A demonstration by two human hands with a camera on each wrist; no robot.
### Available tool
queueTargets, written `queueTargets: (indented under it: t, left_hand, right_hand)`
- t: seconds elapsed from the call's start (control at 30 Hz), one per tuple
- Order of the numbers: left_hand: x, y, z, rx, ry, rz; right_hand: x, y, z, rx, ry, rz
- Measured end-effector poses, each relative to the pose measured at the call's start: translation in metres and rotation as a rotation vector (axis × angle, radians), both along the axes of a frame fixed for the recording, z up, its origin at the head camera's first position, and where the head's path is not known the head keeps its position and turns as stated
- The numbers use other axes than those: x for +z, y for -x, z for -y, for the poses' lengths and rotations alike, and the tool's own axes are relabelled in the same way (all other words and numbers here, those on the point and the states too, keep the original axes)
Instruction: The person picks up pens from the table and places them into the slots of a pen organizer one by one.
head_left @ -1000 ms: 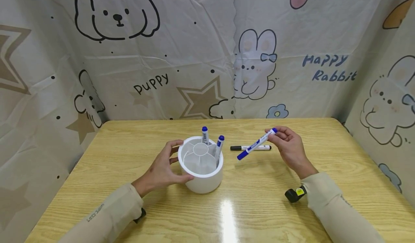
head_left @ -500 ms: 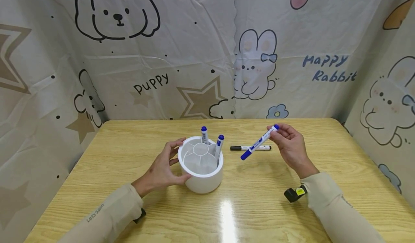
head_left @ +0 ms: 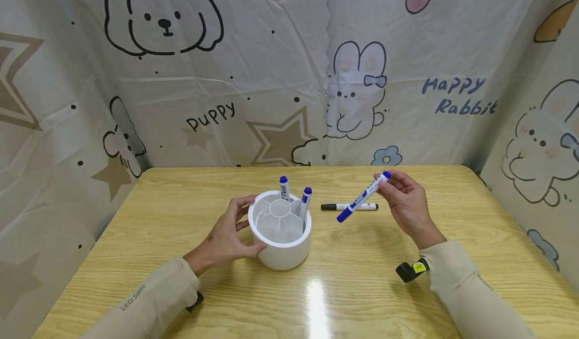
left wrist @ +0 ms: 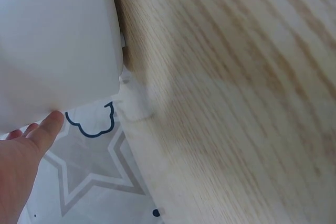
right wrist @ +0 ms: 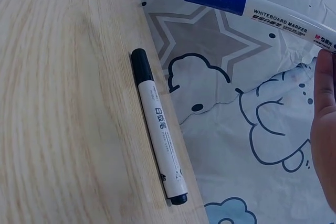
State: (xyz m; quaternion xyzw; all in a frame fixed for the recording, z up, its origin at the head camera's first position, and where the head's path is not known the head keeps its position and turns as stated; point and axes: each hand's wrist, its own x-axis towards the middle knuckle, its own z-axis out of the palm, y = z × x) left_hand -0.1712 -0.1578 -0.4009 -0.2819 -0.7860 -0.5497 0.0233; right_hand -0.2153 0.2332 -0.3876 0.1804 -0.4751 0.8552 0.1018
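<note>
My left hand [head_left: 228,231] grips the white round pen holder [head_left: 285,256] from its left side, thumb at the front and fingers at the far rim. Two blue-capped whiteboard markers stand in its compartments: one marker [head_left: 284,189] at the back and another marker [head_left: 305,203] at the right. My right hand [head_left: 404,203] pinches a blue whiteboard marker [head_left: 364,197] near its upper end, the blue cap slanting down to the left. In the right wrist view this whiteboard marker [right wrist: 278,22] shows its printed label. Behind it a black-capped whiteboard marker [head_left: 334,207] lies on the table.
The wood-grain table [head_left: 362,289] ends at the back against a printed cloth [head_left: 271,78] with cartoon animals, which also hangs at both sides. A black strap device [head_left: 411,269] sits at my right wrist. Bright glare falls on the table's front.
My right hand has moved slightly up and to the right with the blue whiteboard marker. My left hand and the pen holder stay almost still.
</note>
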Motion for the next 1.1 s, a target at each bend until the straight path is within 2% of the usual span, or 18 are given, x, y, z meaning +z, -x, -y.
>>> queueTargets:
  t: [0.7, 0.93, 1.1]
  left_hand:
    - [0.0, -0.002, -0.002, 0.03, 0.01, -0.006]
    - [0.0, -0.002, -0.003, 0.045, 0.022, -0.044]
    - [0.0, -0.003, -0.004, 0.059, 0.021, -0.024]
  right_hand:
    - [0.009, -0.004, 0.007, 0.005, -0.028, -0.06]
    - [0.013, -0.005, 0.01, 0.018, -0.016, -0.07]
    - [0.016, -0.007, 0.013, 0.023, -0.009, -0.074]
